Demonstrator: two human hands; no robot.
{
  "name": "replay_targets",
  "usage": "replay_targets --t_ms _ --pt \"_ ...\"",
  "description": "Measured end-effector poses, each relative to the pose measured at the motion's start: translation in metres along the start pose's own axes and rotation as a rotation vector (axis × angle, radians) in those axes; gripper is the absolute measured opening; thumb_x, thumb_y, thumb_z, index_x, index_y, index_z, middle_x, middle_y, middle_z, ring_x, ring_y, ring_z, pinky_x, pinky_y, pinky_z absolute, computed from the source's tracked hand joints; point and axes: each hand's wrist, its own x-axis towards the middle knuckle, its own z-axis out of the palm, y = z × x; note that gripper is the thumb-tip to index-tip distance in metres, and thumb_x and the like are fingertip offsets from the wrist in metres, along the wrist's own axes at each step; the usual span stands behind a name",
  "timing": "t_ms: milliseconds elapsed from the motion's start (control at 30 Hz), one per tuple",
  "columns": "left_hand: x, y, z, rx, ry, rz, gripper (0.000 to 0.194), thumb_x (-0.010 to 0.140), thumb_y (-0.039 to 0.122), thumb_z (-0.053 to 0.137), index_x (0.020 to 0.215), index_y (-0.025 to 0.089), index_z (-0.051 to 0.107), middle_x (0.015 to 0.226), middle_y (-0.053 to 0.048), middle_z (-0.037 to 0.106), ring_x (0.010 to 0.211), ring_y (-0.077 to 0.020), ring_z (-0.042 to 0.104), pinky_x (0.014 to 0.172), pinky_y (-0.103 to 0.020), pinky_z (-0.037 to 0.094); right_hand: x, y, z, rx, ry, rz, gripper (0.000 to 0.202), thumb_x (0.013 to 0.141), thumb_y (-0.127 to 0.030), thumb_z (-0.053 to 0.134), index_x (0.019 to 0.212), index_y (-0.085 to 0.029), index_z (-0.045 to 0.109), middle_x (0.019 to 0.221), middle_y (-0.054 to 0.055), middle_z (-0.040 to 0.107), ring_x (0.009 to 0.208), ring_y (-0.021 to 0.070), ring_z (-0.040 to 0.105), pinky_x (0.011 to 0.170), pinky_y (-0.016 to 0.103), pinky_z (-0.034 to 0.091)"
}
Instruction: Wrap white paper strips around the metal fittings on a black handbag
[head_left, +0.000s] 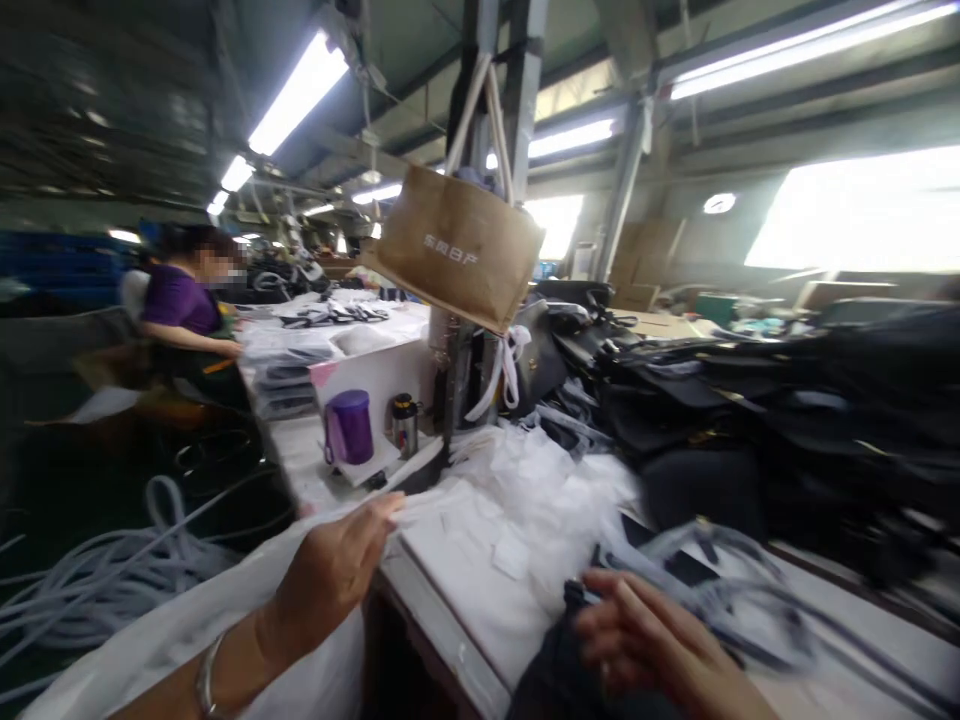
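Note:
My left hand (334, 560), with a silver bangle on its wrist, is closed in a pinch on white material (427, 500) at the near edge of the table. White material also lies under that forearm. At the lower right, my right hand (637, 625) has its fingers curled beside a small dark object (579, 592) on dark fabric (559, 660). Blur hides whether those fingers grip it. Between and beyond my hands, a loose heap of thin white material (547, 490) covers the white tabletop (457, 600).
A tan bag (457, 245) hangs from a post above the table. Behind my left hand stand a purple mug (349, 427) and a small bottle (405, 425). Black bags (712, 400) pile up at right. Pale tubing (112, 590) coils at left; a person in purple (184, 300) works beyond.

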Motion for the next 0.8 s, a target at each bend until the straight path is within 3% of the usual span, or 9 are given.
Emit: replay_targets --t_ms 100,167,233,300,400,500,567,667,800 --pt "0.029 0.067 0.031 -0.069 0.002 0.502 0.044 0.095 0.011 0.038 0.139 0.015 0.042 0.142 -0.013 0.050 0.128 -0.0235 0.050 0.108 -0.035 0.040 -0.003 -0.018 0.039 0.380 -0.047 0.005 0.071 0.075 -0.067 0.064 0.125 -0.018 0.053 0.111 0.016 0.068 0.096 0.0297 0.067 0.077 0.042 0.055" --pt "0.044 0.098 0.048 -0.142 -0.078 0.751 0.048 0.094 0.009 0.039 0.142 0.015 0.039 0.145 -0.015 0.046 0.126 -0.0249 0.052 0.105 -0.037 0.043 -0.003 -0.022 0.039 0.415 0.105 -0.082 0.059 0.078 -0.054 0.068 0.121 -0.015 0.056 0.107 0.015 0.069 0.093 0.0284 0.067 0.077 0.040 0.054" --pt "0.055 0.114 0.064 -0.266 -0.149 0.802 0.048 0.095 0.011 0.037 0.143 0.016 0.038 0.147 -0.014 0.043 0.126 -0.0245 0.052 0.105 -0.037 0.043 -0.010 -0.019 0.018 0.286 0.341 -0.123 0.050 0.080 -0.047 0.068 0.116 -0.013 0.061 0.104 0.013 0.071 0.091 0.0284 0.067 0.078 0.038 0.054" --pt "0.062 0.117 0.082 -0.426 -0.170 0.559 0.044 0.097 0.015 0.035 0.141 0.017 0.040 0.143 -0.013 0.049 0.120 -0.0211 0.056 0.102 -0.034 0.044 -0.022 -0.013 -0.016 -0.053 0.566 -0.112 0.047 0.080 -0.049 0.064 0.113 -0.016 0.063 0.106 0.012 0.071 0.095 0.0310 0.066 0.080 0.039 0.053" --pt "0.070 0.115 0.108 -0.541 -0.341 0.063 0.029 0.097 0.031 0.040 0.115 0.017 0.059 0.106 -0.009 0.068 0.090 -0.0189 0.065 0.081 -0.031 0.049 -0.038 -0.002 -0.059 -0.788 0.730 -0.121 0.037 0.087 -0.041 0.049 0.116 -0.020 0.061 0.109 0.013 0.069 0.096 0.0323 0.065 0.082 0.042 0.051" --pt "0.075 0.118 0.128 -0.498 -0.650 -0.046 0.032 0.087 0.050 0.054 0.081 0.020 0.062 0.075 -0.003 0.067 0.070 -0.0203 0.061 0.059 -0.029 0.039 -0.041 0.009 -0.057 -1.265 0.737 -0.073 0.042 0.086 -0.020 0.038 0.122 -0.012 0.057 0.117 0.023 0.063 0.094 0.0352 0.065 0.080 0.048 0.050" --pt "0.077 0.123 0.137 -0.470 -0.742 -0.025 0.033 0.076 0.054 0.065 0.079 0.021 0.060 0.072 -0.002 0.065 0.065 -0.0199 0.057 0.053 -0.027 0.030 -0.035 0.016 -0.038 -1.328 0.600 -0.007 0.043 0.083 -0.019 0.041 0.121 -0.009 0.059 0.118 0.026 0.061 0.090 0.0361 0.066 0.078 0.049 0.050" --pt "0.081 0.127 0.145 -0.473 -0.788 -0.037 0.021 0.067 0.035 0.070 0.077 0.021 0.059 0.071 0.000 0.062 0.063 -0.0178 0.053 0.052 -0.026 0.023 -0.028 0.021 -0.022 -1.063 0.242 0.048 0.040 0.084 -0.040 0.053 0.116 -0.018 0.065 0.111 0.016 0.067 0.093 0.0323 0.066 0.080 0.041 0.052" --pt "0.080 0.127 0.153 -0.854 -0.814 -0.237 0.010 0.067 0.021 0.063 0.073 0.019 0.056 0.064 0.004 0.053 0.062 -0.0137 0.048 0.054 -0.024 0.028 -0.029 0.018 -0.043 -0.846 0.246 0.148 0.045 0.089 -0.050 0.050 0.122 -0.023 0.062 0.106 0.009 0.069 0.092 0.0257 0.065 0.081 0.034 0.049"
